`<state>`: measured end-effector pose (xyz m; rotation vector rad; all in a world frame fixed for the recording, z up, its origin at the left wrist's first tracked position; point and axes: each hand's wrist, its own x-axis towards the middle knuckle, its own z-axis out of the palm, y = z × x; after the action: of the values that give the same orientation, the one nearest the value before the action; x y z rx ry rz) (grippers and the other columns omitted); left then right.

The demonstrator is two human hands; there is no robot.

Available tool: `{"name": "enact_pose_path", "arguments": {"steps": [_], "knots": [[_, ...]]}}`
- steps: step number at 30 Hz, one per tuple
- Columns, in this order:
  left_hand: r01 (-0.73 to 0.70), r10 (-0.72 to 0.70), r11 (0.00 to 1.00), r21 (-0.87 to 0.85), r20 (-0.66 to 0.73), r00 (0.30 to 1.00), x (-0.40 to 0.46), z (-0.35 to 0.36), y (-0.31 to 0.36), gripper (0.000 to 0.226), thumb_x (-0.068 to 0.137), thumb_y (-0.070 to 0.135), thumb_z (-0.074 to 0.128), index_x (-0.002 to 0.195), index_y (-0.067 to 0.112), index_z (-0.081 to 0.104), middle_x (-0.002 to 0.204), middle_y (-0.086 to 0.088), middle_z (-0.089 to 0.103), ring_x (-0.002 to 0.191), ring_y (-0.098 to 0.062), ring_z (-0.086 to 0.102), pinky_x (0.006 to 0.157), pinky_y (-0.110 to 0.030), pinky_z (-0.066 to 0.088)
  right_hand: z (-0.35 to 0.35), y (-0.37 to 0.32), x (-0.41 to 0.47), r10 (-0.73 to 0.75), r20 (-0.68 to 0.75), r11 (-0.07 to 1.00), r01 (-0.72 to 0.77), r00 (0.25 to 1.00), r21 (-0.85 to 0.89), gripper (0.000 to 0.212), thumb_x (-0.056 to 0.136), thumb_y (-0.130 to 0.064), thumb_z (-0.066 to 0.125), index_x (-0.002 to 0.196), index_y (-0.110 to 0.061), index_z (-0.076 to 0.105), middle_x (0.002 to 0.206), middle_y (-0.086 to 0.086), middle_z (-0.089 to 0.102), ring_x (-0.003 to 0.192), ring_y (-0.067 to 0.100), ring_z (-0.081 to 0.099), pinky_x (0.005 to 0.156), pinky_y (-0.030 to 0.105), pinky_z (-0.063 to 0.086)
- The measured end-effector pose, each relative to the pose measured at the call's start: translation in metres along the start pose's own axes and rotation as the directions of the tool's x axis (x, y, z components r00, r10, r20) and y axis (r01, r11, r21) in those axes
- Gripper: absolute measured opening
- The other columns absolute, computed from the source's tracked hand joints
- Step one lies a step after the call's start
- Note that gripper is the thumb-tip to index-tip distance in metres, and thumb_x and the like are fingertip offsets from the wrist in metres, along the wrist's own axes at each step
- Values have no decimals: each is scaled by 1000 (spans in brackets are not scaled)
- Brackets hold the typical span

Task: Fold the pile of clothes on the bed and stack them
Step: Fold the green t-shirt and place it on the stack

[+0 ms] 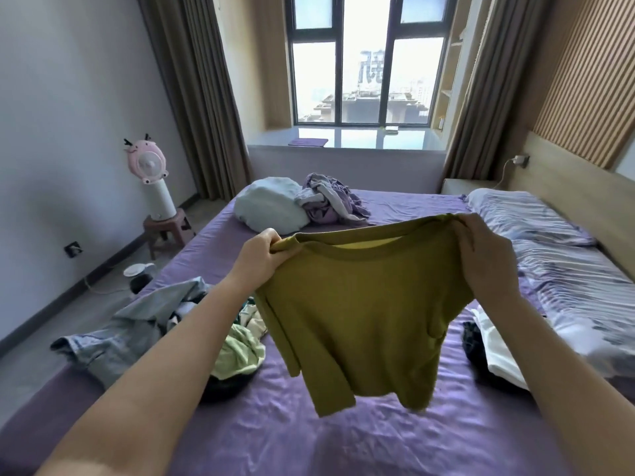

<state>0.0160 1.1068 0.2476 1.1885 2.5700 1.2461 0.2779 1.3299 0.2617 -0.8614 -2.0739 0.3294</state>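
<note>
One olive shirt (364, 314) being held aloft above the bed (343, 434), one shoulder being pinched by each raised hand, left hand (260, 254), right hand (482, 249).

A wide bed covered with a wrinkled purple sheet (275, 424) carries everything. Near its left edge lies a heap of pale blue denim, light green and dark garments (165, 324). Toward the far left corner sits a pale blue rounded cushion (268, 207), touching a crumpled lilac and grey bundle of cloth (330, 197). Along the right edge stretches a striped white and lilac quilt (556, 255), with a white folded cloth over a dark garment (494, 352) just beside it
</note>
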Motion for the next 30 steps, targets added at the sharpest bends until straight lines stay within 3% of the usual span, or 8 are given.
{"name": "enact_pose_path", "arguments": {"steps": [4, 7, 10, 14, 17, 23, 25, 30], "knots": [[4, -2, 999, -35, 70, 998, 3, -4, 8, 54, 72, 53, 75, 71, 3, 55, 66, -10, 54, 68, -21, 54, 66, -35, 43, -4, 17, -4, -30, -52, 1000, 30, 998, 4, 23, 98, -24, 47, 105, -10, 63, 92, 14, 66, 85, 33, 59, 69, 29, 35], [60, 0, 978, -201, 282, 959, -1, -11, 15, 36, 72, 48, 76, 79, 13, 69, 73, 0, 66, 68, -5, 60, 63, -17, 48, -2, 23, -10, 143, 25, 958, -145, 989, 248, 8, 92, -26, 60, 92, -21, 65, 79, -10, 62, 77, 15, 53, 63, 7, 34], [207, -47, 916, -344, 421, 906, -7, -12, 17, 19, 83, 31, 71, 86, 13, 74, 83, -6, 73, 73, -11, 67, 65, -20, 54, 3, 27, -15, 181, 163, 930, -222, 970, 292, 6, 89, -33, 62, 88, -28, 63, 77, -20, 57, 73, 5, 51, 63, 6, 35], [224, -69, 885, -407, 360, 930, -9, -14, 12, 10, 88, 18, 65, 81, 15, 72, 76, -4, 68, 70, -11, 62, 64, -24, 50, 8, 26, -15, 149, 238, 905, -230, 960, 358, 13, 88, -35, 63, 80, -25, 66, 78, -15, 62, 76, 0, 54, 66, 8, 37], [130, -12, 899, -419, 273, 962, -10, -15, 10, 9, 83, 21, 71, 83, 12, 69, 72, 2, 65, 66, -4, 60, 60, -15, 49, 6, 24, -11, 161, 253, 886, -253, 954, 389, 12, 89, -36, 61, 81, -29, 67, 80, -16, 64, 79, -1, 55, 71, 17, 40], [120, -30, 874, -471, 194, 981, -5, -17, 20, 16, 83, 13, 71, 82, 9, 55, 74, -3, 58, 70, -14, 56, 68, -29, 50, -3, 19, 3, 102, 144, 928, -147, 984, 343, 10, 92, -31, 59, 85, -32, 66, 81, -20, 62, 79, 0, 54, 71, 0, 34], [120, -57, 881, -458, 149, 987, -3, -17, 23, 20, 83, 20, 72, 81, 10, 54, 69, 0, 56, 66, -12, 53, 59, -20, 47, -7, 13, 8, 85, 91, 930, -111, 992, 350, 9, 93, -29, 58, 87, -30, 66, 82, -20, 61, 81, 2, 54, 72, -3, 32], [13, 1, 983, -183, 75, 997, 3, -26, 24, 44, 77, 42, 75, 68, 6, 51, 63, 0, 50, 61, -10, 47, 60, -25, 39, -18, 4, 12, 85, 58, 939, -99, 995, 330, 11, 94, -32, 56, 87, -31, 64, 77, -28, 56, 73, -6, 51, 67, -5, 31]]}}
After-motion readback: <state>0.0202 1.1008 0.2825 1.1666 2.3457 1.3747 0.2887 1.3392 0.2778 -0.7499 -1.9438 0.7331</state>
